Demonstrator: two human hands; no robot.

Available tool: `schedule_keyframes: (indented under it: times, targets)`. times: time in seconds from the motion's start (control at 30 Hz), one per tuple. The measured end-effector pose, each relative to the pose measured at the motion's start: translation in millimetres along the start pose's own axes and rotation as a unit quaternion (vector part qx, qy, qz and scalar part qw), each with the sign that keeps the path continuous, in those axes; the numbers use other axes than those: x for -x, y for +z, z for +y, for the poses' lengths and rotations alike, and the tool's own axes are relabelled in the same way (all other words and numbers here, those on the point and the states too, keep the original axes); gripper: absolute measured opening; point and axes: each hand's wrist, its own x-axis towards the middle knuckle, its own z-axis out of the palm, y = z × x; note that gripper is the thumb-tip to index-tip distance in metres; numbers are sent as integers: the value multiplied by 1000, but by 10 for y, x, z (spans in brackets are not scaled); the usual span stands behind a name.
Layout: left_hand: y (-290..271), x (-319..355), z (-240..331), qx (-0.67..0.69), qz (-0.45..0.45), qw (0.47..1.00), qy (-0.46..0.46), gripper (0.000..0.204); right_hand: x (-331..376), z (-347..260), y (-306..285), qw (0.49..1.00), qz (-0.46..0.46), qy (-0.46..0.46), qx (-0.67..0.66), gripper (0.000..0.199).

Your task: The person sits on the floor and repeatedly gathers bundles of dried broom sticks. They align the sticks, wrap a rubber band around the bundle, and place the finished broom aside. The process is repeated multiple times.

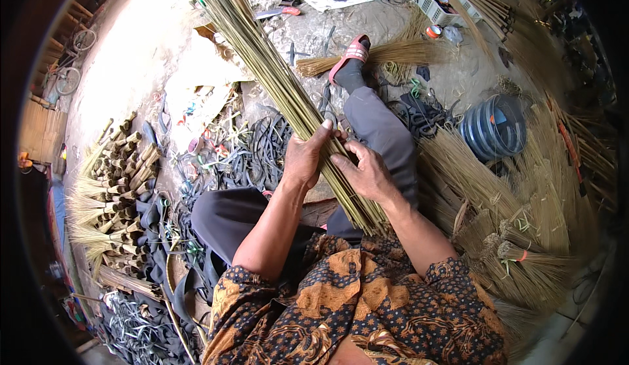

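A long bundle of thin greenish-brown broom stalks (275, 70) slants across my lap, from the upper left down to my shirt front. My left hand (305, 157) is wrapped round its lower part, thumb lying on top. Just to the right, my right hand (367, 174) is closed on the same bundle, with its thumb across the stalks. Some fingers of both hands are hidden beneath it. The stalks' lower ends fan slightly near my chest, and the far ends run past the top of the view.
Finished-looking bundled whisks (118, 195) are stacked at the left. Black rubber strips (262, 152) litter the floor. A red-handled knife (288, 11) lies ahead, and a white plastic basket (436, 8) stands at far right. Straw (481, 188) and a blue clear plastic container (491, 129) lie to the right.
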Motion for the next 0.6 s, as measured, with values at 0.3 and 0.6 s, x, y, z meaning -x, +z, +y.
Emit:
schedule_keyframes:
  times: [0.3,0.6]
  targets:
    - [-128,3,-109,19,11,1000,-19,21,27,266,96,998,34,-37,-37,32]
    - [-71,-9,-157,8,13,1000,-25,25,83,288,72,992,40,-14,-122,29]
